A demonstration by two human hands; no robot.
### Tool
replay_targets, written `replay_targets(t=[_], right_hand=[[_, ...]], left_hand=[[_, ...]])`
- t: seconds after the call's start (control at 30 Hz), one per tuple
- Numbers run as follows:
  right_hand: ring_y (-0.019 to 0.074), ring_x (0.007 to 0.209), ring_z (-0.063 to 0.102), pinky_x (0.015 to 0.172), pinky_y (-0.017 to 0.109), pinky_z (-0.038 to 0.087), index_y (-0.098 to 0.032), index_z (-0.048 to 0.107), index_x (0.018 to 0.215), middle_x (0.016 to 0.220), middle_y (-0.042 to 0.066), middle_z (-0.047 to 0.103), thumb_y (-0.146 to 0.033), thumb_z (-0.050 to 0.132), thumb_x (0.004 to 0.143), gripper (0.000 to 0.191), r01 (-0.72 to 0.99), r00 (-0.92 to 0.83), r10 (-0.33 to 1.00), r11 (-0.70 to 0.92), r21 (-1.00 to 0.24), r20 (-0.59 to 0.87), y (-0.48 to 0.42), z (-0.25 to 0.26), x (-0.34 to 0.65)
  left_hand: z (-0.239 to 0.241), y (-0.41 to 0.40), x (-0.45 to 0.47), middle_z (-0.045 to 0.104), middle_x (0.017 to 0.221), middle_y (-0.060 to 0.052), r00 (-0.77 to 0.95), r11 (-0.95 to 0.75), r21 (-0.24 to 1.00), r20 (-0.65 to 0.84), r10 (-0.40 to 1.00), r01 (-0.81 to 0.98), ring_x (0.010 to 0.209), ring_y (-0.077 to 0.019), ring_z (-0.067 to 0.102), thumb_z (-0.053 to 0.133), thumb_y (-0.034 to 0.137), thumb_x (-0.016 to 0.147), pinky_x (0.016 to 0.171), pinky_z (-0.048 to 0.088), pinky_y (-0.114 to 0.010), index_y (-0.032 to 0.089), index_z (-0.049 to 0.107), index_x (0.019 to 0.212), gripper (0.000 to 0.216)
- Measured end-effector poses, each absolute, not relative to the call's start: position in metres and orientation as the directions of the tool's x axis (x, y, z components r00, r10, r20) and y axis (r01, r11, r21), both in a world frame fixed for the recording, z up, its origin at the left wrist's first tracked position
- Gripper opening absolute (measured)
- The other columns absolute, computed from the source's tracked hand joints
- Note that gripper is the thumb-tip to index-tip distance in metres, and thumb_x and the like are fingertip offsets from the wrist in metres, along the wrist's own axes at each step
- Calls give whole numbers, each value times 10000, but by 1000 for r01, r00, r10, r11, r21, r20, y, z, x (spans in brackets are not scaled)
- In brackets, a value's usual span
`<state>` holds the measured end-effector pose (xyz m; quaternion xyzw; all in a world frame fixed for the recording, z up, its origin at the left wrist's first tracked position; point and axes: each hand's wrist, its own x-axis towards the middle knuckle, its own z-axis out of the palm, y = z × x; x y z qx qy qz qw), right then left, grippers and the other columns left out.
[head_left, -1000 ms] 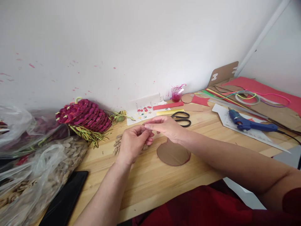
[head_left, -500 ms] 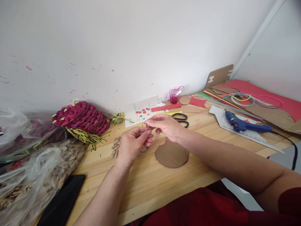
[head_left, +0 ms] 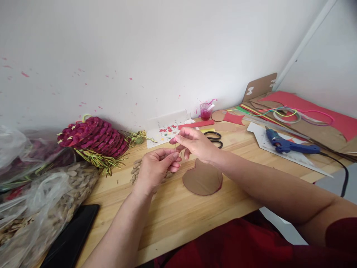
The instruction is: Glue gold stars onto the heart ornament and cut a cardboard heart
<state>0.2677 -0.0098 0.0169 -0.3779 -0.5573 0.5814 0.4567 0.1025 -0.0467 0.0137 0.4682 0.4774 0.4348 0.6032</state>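
My left hand point(head_left: 158, 165) pinches a thin strand point(head_left: 175, 146) between thumb and finger, above the wooden table. Just up and to the right, my right hand point(head_left: 195, 143) is pinched closed at the strand's upper end. The strand is too fine to tell whether it is yarn or thread. Below my right hand lies a round cardboard piece point(head_left: 202, 179) with a dark red edge. Unshelled peanuts point(head_left: 136, 171) show partly from behind my left hand. Black-handled scissors point(head_left: 216, 139) lie beyond my right wrist, their blades hidden.
A purple layered craft piece point(head_left: 93, 137) with yellow-green yarn lies at the left, near a plastic bag point(head_left: 52, 197) of peanuts and a black flat object point(head_left: 71, 236). Star stickers point(head_left: 167, 130) lie by the wall. A blue glue gun point(head_left: 290, 145) with its cord rests at the right.
My right hand has lifted slightly away from my left, and more of the strand shows between them. The whole view has shifted a little.
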Motion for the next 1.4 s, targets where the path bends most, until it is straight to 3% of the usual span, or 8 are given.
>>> replay_targets(t=[0.07, 0.17, 0.3, 0.5, 0.67, 0.9, 1.07, 1.4], right_hand=[[134, 634, 693, 366, 189, 415, -199, 528, 857, 1011, 54, 684, -340, 600, 923, 171, -54, -336, 941, 12, -998, 29, -10, 16, 268], [85, 476, 591, 373, 190, 367, -202, 522, 851, 824, 8, 670, -350, 541, 960, 184, 80, -362, 932, 51, -995, 18, -10, 16, 270], [78, 503, 489, 491, 201, 372, -188, 552, 800, 585, -46, 549, -327, 569, 944, 201, 223, -350, 934, 158, -962, 73, -8, 20, 273], [59, 517, 374, 459, 200, 261, -185, 553, 798, 665, -55, 507, -391, 676, 860, 248, -90, -256, 963, 65, -994, 86, -6, 24, 273], [54, 496, 346, 416, 190, 178, -189, 539, 775, 627, -66, 461, -466, 766, 772, 358, -227, -247, 968, -12, -974, 46, -8, 23, 269], [44, 464, 319, 401, 177, 172, -187, 542, 760, 574, -83, 424, -466, 802, 739, 382, -279, -253, 966, -26, -960, 47, -9, 25, 268], [41, 449, 306, 394, 170, 175, -182, 546, 739, 535, -95, 410, -478, 835, 693, 416, -295, -261, 965, -48, -954, 32, -9, 26, 268], [22, 365, 233, 367, 178, 150, -152, 599, 751, 470, -87, 440, -332, 722, 850, 240, -258, -242, 968, -133, -957, -69, 4, 24, 276]], left_hand=[[16, -47, 103, 748, 742, -75, 152, 178, 981, -164, 975, -81, 558, -105, 655, 872, 363, 659, 533, 536, -194, 116, 749, 843, 331], [18, -46, 103, 750, 745, -82, 138, 171, 981, -158, 978, -87, 565, -107, 657, 877, 365, 646, 534, 536, -193, 109, 751, 855, 354], [17, -44, 102, 747, 733, -82, 139, 171, 981, -158, 978, -87, 562, -107, 658, 884, 361, 635, 532, 534, -186, 100, 755, 859, 367], [13, -45, 102, 739, 732, -78, 157, 205, 962, -178, 972, -182, 565, -109, 653, 868, 445, 654, 525, 533, -186, 102, 761, 906, 439], [12, -46, 102, 725, 721, -74, 186, 244, 943, -204, 961, -225, 562, -105, 644, 855, 462, 674, 511, 524, -179, 97, 762, 895, 437], [11, -46, 104, 729, 780, -60, 178, 274, 928, -234, 956, -251, 565, -69, 630, 882, 339, 667, 502, 495, -141, 109, 764, 843, 313], [12, -46, 104, 712, 703, -53, 158, 293, 920, -258, 953, -261, 555, -77, 627, 904, 301, 619, 499, 489, -144, 106, 757, 791, 299], [15, -43, 102, 695, 645, -58, 117, 271, 926, -248, 962, -262, 518, -81, 599, 918, 292, 555, 469, 463, -153, 91, 736, 739, 327]])
